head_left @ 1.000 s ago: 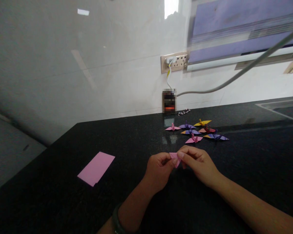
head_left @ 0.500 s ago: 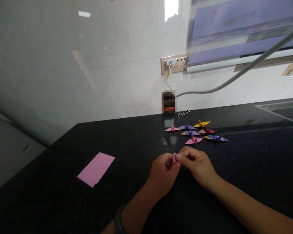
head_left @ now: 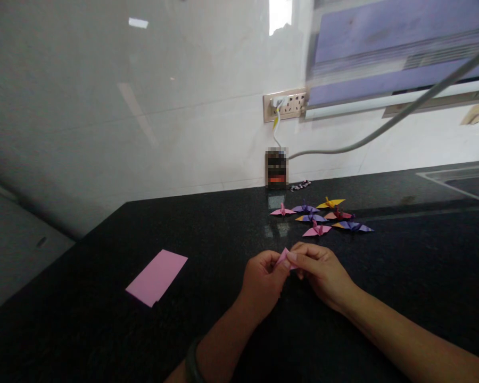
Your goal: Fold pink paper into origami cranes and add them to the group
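Between my two hands is a small piece of folded pink paper (head_left: 285, 255), held just above the black countertop. My left hand (head_left: 262, 279) pinches its left side between thumb and fingers. From the right, my right hand (head_left: 321, 270) grips it too, thumb on top. Fingers cover much of the paper, and only a pointed tip and part of the lower edge show. Beyond the hands, several folded paper cranes stand grouped on the counter, including a pink crane (head_left: 316, 229), a purple crane (head_left: 353, 226) and a yellow crane (head_left: 331, 203).
A stack of pink paper sheets (head_left: 157, 277) lies to the left on the black countertop (head_left: 207, 223). Against the wall stands a small blurred-out device (head_left: 277, 169), with a patterned strip (head_left: 300, 185) beside it. A grey cable (head_left: 367, 142) runs up to the right. A wall socket (head_left: 289, 105) holds a plug.
More of the pink paper shows between my fingers, its tip now pointing up. My hands have shifted slightly, with the right fingers now lower behind the paper.
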### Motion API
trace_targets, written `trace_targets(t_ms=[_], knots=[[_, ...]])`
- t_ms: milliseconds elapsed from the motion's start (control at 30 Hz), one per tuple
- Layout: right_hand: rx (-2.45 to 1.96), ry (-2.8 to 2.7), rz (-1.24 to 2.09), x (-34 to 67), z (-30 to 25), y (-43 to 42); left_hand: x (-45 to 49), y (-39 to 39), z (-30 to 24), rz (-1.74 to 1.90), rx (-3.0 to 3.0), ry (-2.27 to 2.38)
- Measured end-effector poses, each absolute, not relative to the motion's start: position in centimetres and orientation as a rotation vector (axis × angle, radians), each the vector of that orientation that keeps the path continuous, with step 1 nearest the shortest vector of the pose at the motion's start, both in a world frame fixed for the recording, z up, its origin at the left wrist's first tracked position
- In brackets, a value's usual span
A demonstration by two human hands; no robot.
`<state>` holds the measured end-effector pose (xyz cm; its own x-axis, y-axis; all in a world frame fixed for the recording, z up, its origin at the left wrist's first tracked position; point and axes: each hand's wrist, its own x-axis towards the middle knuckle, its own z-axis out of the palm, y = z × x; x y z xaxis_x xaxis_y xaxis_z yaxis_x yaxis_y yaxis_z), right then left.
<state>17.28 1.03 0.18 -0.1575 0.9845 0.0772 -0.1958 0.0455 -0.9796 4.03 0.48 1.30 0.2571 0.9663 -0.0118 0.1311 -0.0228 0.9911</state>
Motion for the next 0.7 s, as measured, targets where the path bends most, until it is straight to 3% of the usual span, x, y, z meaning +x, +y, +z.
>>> trace_targets(t_ms=[500,700], knots=[[-1.082,-1.556,1.085,17.3,0.4,0.5,3.5,0.2,2.0,1.030,1.452,1.082],[-1.062,-1.556,1.223,17.4,1.0,0.7,2.9,0.8,2.0,0.870,1.434,1.014]])
